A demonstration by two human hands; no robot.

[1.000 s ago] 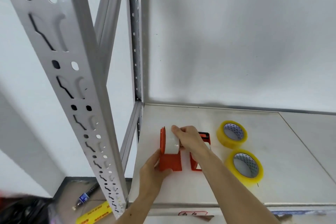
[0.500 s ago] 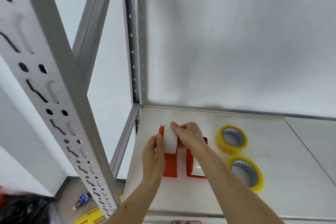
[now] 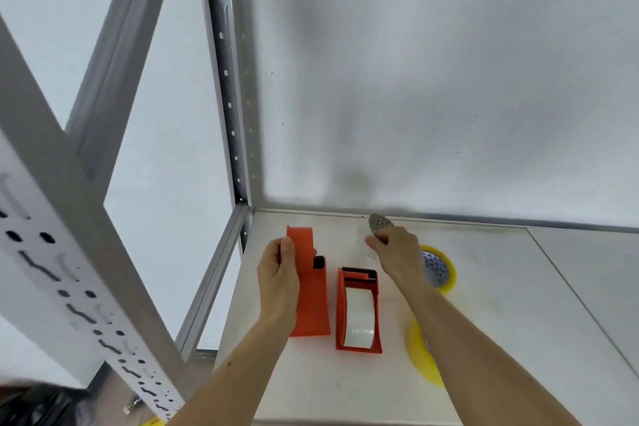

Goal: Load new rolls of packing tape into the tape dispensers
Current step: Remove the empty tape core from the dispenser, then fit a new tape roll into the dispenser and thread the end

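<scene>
Two orange tape dispensers stand side by side on the white shelf [image 3: 518, 287]. My left hand [image 3: 278, 273] grips the left dispenser [image 3: 309, 301], which holds no roll. The right dispenser [image 3: 359, 309] carries a clear tape roll and stands free. My right hand [image 3: 397, 252] is raised behind it, shut on a clear roll [image 3: 375, 228] with a patterned grey core, blurred by motion. Two yellow tape rolls lie flat at the right: the far one [image 3: 437, 268] is partly behind my right wrist, the near one [image 3: 420, 349] is partly under my forearm.
A white wall closes the shelf at the back. A perforated grey upright [image 3: 228, 86] stands at the back left corner and another upright [image 3: 69, 252] rises at the front left. The shelf's right half has a seam [image 3: 581, 301]. Dark objects lie on the floor below left.
My right hand has lifted the clear roll out of the left dispenser and carried it back and right. My left hand stays on that dispenser. The camera has moved closer.
</scene>
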